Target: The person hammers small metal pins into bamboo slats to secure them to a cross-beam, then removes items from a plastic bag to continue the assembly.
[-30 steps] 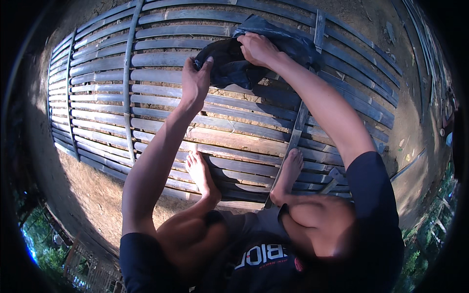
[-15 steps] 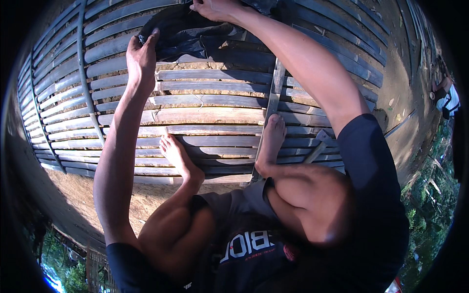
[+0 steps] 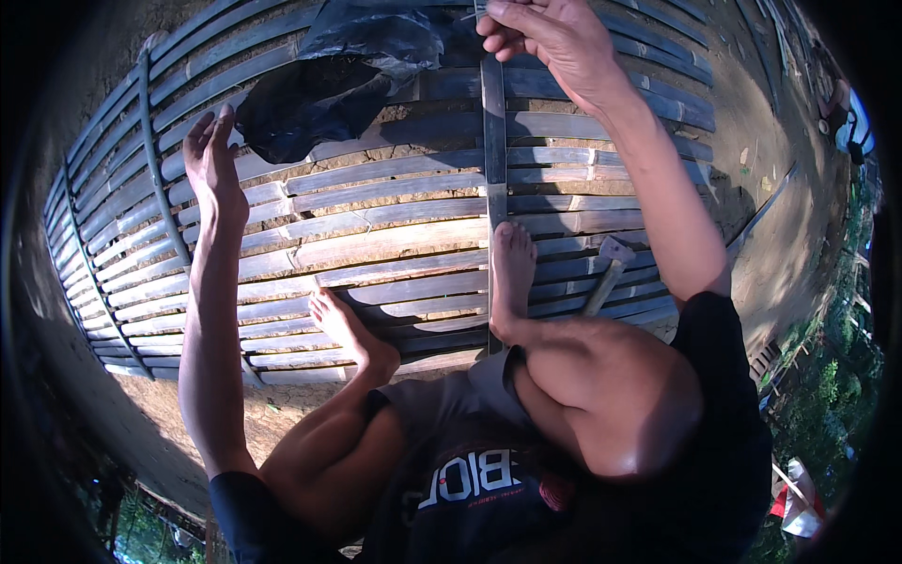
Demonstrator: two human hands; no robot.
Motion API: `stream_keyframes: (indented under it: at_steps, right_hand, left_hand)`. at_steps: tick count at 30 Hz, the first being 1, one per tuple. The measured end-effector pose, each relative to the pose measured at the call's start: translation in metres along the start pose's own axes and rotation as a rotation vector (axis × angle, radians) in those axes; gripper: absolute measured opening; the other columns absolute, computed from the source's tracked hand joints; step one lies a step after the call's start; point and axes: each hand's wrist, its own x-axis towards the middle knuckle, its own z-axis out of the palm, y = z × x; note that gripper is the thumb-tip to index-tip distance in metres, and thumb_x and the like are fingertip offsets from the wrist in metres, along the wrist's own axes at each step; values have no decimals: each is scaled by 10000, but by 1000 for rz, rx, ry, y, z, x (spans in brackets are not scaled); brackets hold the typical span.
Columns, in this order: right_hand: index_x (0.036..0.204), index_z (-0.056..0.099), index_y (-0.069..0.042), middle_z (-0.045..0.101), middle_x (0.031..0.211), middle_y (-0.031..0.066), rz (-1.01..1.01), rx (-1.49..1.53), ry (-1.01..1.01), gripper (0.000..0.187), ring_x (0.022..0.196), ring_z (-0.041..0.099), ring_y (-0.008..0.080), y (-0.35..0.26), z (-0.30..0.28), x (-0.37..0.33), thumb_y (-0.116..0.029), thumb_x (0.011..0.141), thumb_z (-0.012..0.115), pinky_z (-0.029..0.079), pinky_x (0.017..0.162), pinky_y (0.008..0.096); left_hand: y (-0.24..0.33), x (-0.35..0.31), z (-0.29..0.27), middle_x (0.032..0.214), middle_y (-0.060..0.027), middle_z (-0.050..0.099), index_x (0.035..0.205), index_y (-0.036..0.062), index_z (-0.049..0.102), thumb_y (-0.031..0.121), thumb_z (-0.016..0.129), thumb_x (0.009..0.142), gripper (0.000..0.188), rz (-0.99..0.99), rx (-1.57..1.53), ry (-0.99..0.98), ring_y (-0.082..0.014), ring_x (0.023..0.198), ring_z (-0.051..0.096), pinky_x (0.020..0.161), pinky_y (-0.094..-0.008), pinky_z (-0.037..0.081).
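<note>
A crumpled black plastic sheet (image 3: 310, 108) lies over the bamboo slats (image 3: 395, 235) at the far left of centre, its far part shiny. My left hand (image 3: 214, 169) is raised beside its left edge, fingers loosely bent and apart, with no plastic visible between them. Beyond the sheet's right end, my right hand (image 3: 554, 47) has thumb and fingers pinched together at the top edge. A thin pale piece sticks out from the pinch; its kind and whether it joins the sheet cannot be made out.
My bare feet rest on the slats. A hammer-like tool (image 3: 609, 265) lies right of my right foot. A long bamboo strip (image 3: 494, 122) crosses the slats. Bare soil (image 3: 766, 244) borders the platform; another person (image 3: 850, 117) is at the far right.
My left hand has moved left and nearer, and the plastic has come away from between its fingers. My right hand has moved right. The sheet has spread nearer and to the left.
</note>
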Motion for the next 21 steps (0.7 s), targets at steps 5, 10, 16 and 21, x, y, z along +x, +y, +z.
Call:
stream_keyframes:
  at_steps: [5, 10, 16, 21]
  right_hand:
    - [986, 645, -71, 652, 837, 21, 327, 297, 283, 186, 705, 604, 84, 37, -13, -105, -255, 968, 664, 463, 599, 220]
    - [934, 640, -96, 607, 796, -7, 377, 542, 411, 168, 689, 562, 86, 57, 13, -141, -258, 971, 662, 427, 592, 227]
    - [892, 625, -66, 597, 706, -9, 404, 503, 469, 198, 599, 554, 72, 71, 41, -167, -231, 918, 733, 457, 574, 224]
    - [886, 597, -70, 562, 693, -30, 537, 450, 527, 202, 588, 522, 47, 97, 55, -202, -222, 931, 723, 421, 542, 212]
  left_hand:
    - [61, -86, 52, 1043, -78, 654, 1139, 6, 628, 117, 677, 930, 242, 653, 302, -379, -139, 860, 611, 773, -278, 500]
    - [39, -152, 133, 910, -97, 702, 1031, 7, 670, 45, 670, 893, 143, 390, 148, -726, -149, 739, 634, 694, -299, 524]
    - [0, -199, 179, 893, -124, 736, 1054, -13, 681, 100, 704, 885, 205, 342, 335, -822, -174, 786, 699, 743, -313, 548]
    - [-35, -228, 176, 927, -164, 743, 1103, -44, 676, 127, 677, 914, 255, 188, 296, -909, -198, 836, 726, 753, -318, 557]
